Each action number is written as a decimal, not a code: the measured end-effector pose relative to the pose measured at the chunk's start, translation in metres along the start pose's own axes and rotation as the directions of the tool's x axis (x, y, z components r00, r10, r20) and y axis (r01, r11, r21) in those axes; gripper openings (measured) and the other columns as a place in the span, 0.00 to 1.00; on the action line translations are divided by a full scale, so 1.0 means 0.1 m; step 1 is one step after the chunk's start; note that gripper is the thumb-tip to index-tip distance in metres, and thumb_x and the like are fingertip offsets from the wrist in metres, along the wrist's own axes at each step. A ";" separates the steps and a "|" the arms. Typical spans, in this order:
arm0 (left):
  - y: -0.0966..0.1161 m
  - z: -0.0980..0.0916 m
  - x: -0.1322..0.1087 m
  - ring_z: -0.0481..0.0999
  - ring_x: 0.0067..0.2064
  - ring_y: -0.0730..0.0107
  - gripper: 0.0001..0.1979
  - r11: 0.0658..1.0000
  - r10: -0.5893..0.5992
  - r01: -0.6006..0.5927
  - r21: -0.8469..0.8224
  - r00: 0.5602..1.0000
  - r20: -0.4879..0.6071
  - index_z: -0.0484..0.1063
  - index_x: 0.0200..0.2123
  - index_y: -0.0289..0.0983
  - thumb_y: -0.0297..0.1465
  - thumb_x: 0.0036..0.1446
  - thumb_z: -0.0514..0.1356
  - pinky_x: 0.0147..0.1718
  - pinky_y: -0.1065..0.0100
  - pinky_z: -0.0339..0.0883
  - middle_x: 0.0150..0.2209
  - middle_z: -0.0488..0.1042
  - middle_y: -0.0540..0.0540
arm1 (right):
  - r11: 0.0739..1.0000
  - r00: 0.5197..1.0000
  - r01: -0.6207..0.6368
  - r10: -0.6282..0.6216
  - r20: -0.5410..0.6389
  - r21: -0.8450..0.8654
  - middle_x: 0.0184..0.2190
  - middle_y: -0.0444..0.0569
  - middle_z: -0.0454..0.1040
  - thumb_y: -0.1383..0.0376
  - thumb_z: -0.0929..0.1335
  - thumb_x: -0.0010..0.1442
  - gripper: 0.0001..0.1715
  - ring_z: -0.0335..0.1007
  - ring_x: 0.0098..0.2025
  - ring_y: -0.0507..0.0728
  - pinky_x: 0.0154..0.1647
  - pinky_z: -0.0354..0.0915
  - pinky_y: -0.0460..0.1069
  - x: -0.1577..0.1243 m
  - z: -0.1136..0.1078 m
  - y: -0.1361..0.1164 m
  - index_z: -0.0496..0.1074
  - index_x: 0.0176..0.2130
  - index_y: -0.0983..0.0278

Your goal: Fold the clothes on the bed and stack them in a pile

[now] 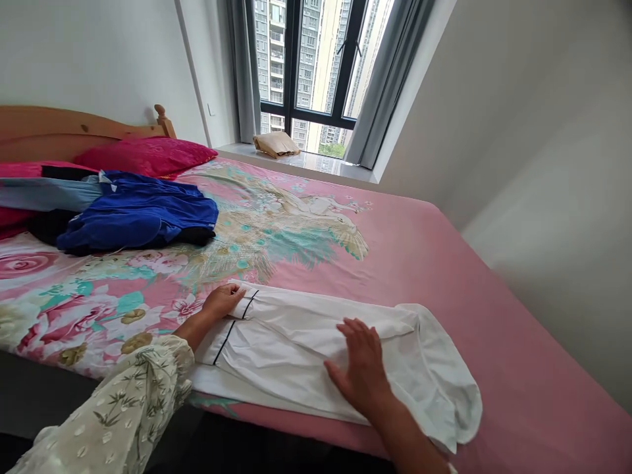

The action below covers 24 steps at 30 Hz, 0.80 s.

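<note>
A white shirt (301, 336) lies folded lengthwise near the bed's front edge, with thin black stripes across its left part. My left hand (224, 301) is at its far left corner, fingers closed on the cloth edge. Over the shirt's middle, my right hand (361, 362) is spread with its fingers apart, palm down; whether it presses on the fabric or hovers just above I cannot tell. Small wrinkles run along the shirt, and its rounded right end spreads out on the pink sheet.
The bed (395, 250) carries a floral and bird-patterned sheet. Blue clothes (148, 210) with black ones beneath lie at left, beside a light blue garment (49, 193). Behind are a red pillow (148, 155), a wooden headboard (74, 125) and a brown paper bag (276, 143) on the windowsill.
</note>
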<state>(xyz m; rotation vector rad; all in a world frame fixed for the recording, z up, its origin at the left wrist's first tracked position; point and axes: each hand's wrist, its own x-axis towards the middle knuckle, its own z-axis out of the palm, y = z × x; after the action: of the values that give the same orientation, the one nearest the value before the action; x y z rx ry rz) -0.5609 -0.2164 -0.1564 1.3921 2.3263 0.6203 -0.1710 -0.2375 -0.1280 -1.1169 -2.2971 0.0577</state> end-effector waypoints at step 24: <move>0.58 0.39 -0.44 0.57 0.64 0.57 0.24 0.810 0.526 -0.538 0.234 0.842 0.115 0.67 0.57 0.39 0.38 0.61 0.46 0.64 0.51 0.40 0.61 0.64 0.44 | 0.985 0.914 -0.130 0.075 0.398 0.113 0.60 0.55 0.62 0.62 0.55 0.65 0.24 0.51 0.64 0.60 0.64 0.47 0.60 0.70 0.07 -0.37 0.65 0.56 0.67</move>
<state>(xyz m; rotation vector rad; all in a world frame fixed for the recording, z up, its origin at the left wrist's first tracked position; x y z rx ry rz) -0.4785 -0.2235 -0.1548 2.1952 2.0215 0.4259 -0.2350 -0.2087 -0.0896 -1.2425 -2.5304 0.5179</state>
